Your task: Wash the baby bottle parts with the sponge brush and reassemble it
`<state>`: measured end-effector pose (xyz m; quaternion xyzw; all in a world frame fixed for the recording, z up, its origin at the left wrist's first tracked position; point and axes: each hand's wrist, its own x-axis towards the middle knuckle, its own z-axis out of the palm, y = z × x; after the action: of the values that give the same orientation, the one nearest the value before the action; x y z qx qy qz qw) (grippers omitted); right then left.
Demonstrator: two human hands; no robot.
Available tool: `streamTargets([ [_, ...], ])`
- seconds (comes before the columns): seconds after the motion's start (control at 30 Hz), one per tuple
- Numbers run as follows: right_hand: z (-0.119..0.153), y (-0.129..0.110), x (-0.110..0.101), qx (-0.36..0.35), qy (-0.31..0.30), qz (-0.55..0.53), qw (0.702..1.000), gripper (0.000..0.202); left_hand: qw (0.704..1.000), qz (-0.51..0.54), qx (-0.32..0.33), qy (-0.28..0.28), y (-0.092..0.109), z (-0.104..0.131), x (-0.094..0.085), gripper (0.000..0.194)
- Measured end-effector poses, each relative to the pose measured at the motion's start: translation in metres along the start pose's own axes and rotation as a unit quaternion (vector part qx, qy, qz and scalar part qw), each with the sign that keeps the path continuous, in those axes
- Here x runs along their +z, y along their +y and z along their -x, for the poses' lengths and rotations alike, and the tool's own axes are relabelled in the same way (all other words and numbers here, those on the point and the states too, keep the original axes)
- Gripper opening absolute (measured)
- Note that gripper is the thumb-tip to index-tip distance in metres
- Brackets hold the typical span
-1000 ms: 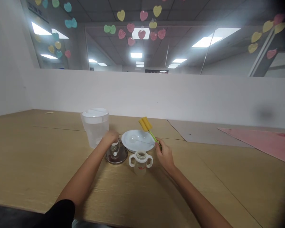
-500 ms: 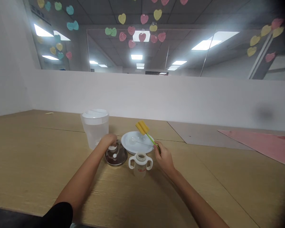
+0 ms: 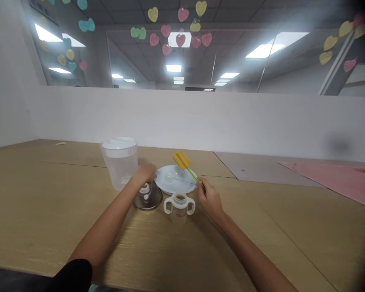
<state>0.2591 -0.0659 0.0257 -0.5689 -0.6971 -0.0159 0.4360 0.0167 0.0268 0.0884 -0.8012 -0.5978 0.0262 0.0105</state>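
Note:
My right hand [image 3: 211, 198] is closed on the green handle of a brush with a yellow sponge head [image 3: 181, 159], held up over the near right rim of a white plate [image 3: 162, 184]. A clear long-handled spoon [image 3: 170, 175] lies on that plate. My left hand [image 3: 146, 172] hovers over the far side of a round metal tray [image 3: 149, 205], by the plate's left rim; its fingers are mostly hidden. Small white bottle parts [image 3: 145, 189] rest on the tray. In front of the plate stands an open clear bottle with two white handles [image 3: 179, 209].
A translucent lidded pitcher [image 3: 120, 164] stands left of the plate, behind my left forearm. On the table [image 3: 63, 202], a grey sheet [image 3: 255, 170] and a pink cloth [image 3: 337, 178] lie at the right. A white wall [image 3: 182, 117] rises behind.
My left hand has moved from the bottle parts on the tray up and right toward the plate's rim. My right hand keeps the brush in nearly the same place. The view has shifted slightly.

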Motion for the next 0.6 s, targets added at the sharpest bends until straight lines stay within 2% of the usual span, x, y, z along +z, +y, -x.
streamTargets([
  [0.17, -0.001, 0.003, 0.001, -0.004, 0.010, -0.006, 1.000, 0.038, 0.995, 0.048, 0.060, 0.067, 0.029, -0.012, 0.006, 0.045],
  [0.33, -0.001, 0.006, 0.001, -0.016, 0.015, 0.000, 1.000, 0.037, 0.992, 0.084, 0.048, 0.078, 0.058, -0.028, 0.027, 0.044],
  [0.47, -0.002, 0.006, -0.001, -0.006, 0.017, -0.009, 1.000, 0.037, 0.986, 0.138, 0.050, 0.080, 0.057, -0.032, 0.030, 0.041],
  [0.6, -0.003, 0.008, -0.002, 0.014, 0.021, -0.014, 1.000, 0.039, 0.967, 0.217, 0.085, 0.099, 0.041, -0.023, 0.007, 0.044],
])
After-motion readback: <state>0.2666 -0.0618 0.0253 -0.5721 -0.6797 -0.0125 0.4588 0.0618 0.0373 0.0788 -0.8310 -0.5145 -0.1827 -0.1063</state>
